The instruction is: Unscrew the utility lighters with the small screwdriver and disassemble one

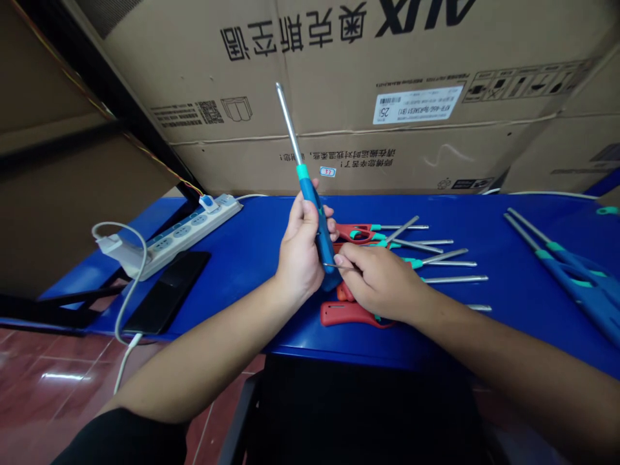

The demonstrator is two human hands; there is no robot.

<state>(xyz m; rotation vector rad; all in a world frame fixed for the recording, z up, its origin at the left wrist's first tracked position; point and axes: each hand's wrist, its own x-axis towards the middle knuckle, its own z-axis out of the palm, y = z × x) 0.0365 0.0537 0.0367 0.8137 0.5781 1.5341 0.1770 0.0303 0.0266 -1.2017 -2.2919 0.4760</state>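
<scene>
My left hand (305,252) is wrapped round the blue handle of a long-necked lighter (312,206), whose metal tube tilts up and slightly left. My right hand (380,278) pinches a thin metal rod (339,265), its tip against the lower part of the blue handle. Most of this rod is hidden in my fingers, so its kind does not show. Behind and under my right hand lie several red long-necked lighters (349,314) with green collars, their metal tubes pointing right.
Several blue lighters (576,268) lie at the right of the blue table (271,323). A power strip (179,236) with a plugged-in white charger (116,248) and a black phone (169,290) are at the left. A large cardboard box (194,77) stands behind.
</scene>
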